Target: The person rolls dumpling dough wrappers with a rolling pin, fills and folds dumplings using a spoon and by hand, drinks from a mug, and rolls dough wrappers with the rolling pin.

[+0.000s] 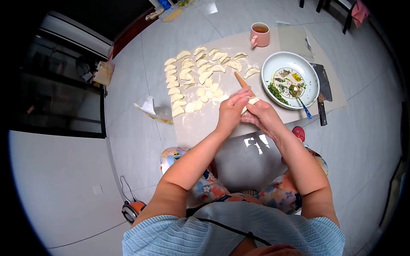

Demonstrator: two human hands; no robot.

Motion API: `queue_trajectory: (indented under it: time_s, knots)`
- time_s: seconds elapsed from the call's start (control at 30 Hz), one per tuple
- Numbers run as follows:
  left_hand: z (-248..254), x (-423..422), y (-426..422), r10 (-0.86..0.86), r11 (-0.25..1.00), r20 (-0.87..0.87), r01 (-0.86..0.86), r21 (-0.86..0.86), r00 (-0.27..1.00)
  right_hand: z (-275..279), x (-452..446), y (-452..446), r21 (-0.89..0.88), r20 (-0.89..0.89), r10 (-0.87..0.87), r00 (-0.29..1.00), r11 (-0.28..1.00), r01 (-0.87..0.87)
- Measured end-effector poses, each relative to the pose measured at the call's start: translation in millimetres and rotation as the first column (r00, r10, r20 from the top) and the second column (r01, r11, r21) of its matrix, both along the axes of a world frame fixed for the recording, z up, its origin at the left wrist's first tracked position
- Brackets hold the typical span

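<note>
Near the front edge of the board, my left hand (233, 110) and my right hand (264, 116) meet around a pale dumpling (253, 101). The fingers of both hands are pressed together on it. Just beyond them lies a wooden rolling pin (240, 79), its near end hidden by the hands. Flat round dough wrappers (204, 98) lie left of my hands. Behind and left of these, folded dumplings (174, 91) stand in rows. To the right is a white bowl (314, 83) with chopped greens, other ingredients and a spoon (304, 108).
A cleaver (322, 85) lies right of the bowl, its black handle past the board's edge. A pink mug (260, 36) of brown liquid stands at the back. Beside it is a translucent sheet (294, 40). A plastic bag (158, 112) lies left of the board (192, 130).
</note>
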State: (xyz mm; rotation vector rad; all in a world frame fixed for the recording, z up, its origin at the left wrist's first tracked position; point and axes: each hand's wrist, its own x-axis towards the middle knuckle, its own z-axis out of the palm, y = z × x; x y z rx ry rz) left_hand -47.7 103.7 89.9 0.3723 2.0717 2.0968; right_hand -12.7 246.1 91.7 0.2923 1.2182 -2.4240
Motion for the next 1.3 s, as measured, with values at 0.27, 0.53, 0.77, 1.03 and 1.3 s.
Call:
queue_trajectory:
  time_s: [0.27, 0.53, 0.77, 1.03, 1.3]
  knots:
    - [2, 2, 0, -0.022, 0.995, 0.009, 0.023, -0.098, 1.0, 6, -1, 1, 0.126, -0.036, 0.078, 0.996, 0.989, -0.073]
    - [4, 1, -5, -0.041, 0.993, 0.271, 0.069, -0.092, 0.962, -11, -3, 0, 0.367, 0.079, 0.129, 0.988, 0.918, -0.149]
    - [-14, -45, -19, 0.135, 0.991, 0.449, -0.123, -0.055, 0.884, -10, 6, 8, 0.936, -0.203, 0.231, 0.951, 0.33, 0.12]
    - [-53, -168, -23, -0.162, 0.699, -0.201, -0.031, -0.714, 0.966, -60, -1, 21, 0.92, -0.15, 0.403, 0.903, -0.277, 0.277]
    - [-75, -86, -92, -0.096, 0.612, -0.539, -0.377, -0.695, 0.837, -53, 6, 25, 0.996, -0.034, 0.24, 0.97, 0.089, 0.013]
